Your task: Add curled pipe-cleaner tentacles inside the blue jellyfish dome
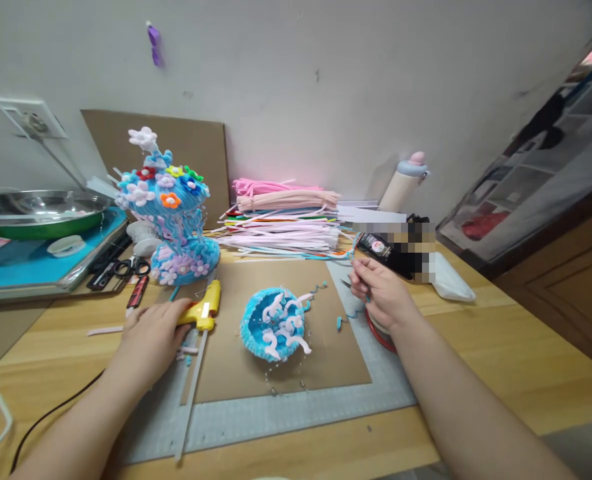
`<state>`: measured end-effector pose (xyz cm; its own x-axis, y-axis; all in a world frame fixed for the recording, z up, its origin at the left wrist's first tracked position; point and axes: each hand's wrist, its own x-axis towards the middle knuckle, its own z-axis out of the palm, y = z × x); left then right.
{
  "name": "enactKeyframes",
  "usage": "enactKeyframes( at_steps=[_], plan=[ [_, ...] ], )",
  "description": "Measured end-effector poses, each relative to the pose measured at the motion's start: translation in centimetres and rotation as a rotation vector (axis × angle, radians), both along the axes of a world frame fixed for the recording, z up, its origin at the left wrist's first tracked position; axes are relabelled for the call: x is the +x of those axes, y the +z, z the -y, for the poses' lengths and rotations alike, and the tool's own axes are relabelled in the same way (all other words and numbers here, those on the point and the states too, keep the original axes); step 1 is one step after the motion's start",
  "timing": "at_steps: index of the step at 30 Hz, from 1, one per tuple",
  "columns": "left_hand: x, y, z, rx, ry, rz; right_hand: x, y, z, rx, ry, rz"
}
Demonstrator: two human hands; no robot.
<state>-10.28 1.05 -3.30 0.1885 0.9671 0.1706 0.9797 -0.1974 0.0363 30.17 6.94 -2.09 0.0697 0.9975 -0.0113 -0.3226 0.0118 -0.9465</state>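
Note:
My left hand point(151, 337) is closed around the handle end of a yellow hot glue gun point(209, 310), and a long glue stick point(193, 393) sticks out of it toward me. My right hand point(383, 290) pinches with its fingertips near a bit of light blue; what it holds is too small to make out. A dark pointed tip point(346, 283) and a curved red piece point(380, 333) show beside and below that hand. Between my hands, a blue fuzzy bowl shape point(249, 327) with white curled pipe cleaners point(291, 323) and bead strings lies on cardboard point(336, 360).
A blue pipe-cleaner ornament with flowers point(186, 257) stands at the back left. Bundled pipe cleaners point(286, 230) lie along the wall. Scissors point(133, 267), a metal pan point(51, 213) and a black cord point(59, 410) are on the left; a bottle point(401, 190) stands at the right.

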Motion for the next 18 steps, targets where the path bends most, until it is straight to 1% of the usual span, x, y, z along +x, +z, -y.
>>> enactKeyframes(
  at_steps=[3, 7, 10, 13, 15, 18],
  plan=[
    [-0.4, 0.0, -0.4, 0.036, -0.008, 0.041, -0.3, -0.3, 0.1, 0.017, -0.015, 0.060],
    [-1.3, 1.0, -0.7, 0.090, 0.013, 0.110, -0.7, -0.6, 0.2, 0.062, -0.043, 0.152],
    [-1.6, 1.8, -0.4, 0.105, 0.047, 0.174, -0.7, -0.7, 0.1, 0.101, -0.067, 0.217],
    [-1.4, 2.3, 0.4, 0.090, 0.100, 0.237, -0.7, -0.5, 0.3, 0.163, -0.094, 0.280],
    [-1.1, 2.4, 1.1, 0.064, 0.158, 0.358, -1.0, -0.2, 0.8, 0.217, -0.099, 0.322],
    [-0.7, 2.3, 2.2, -0.038, 0.293, 0.639, -1.8, 0.6, 2.4, 0.303, -0.080, 0.381]
  ],
)
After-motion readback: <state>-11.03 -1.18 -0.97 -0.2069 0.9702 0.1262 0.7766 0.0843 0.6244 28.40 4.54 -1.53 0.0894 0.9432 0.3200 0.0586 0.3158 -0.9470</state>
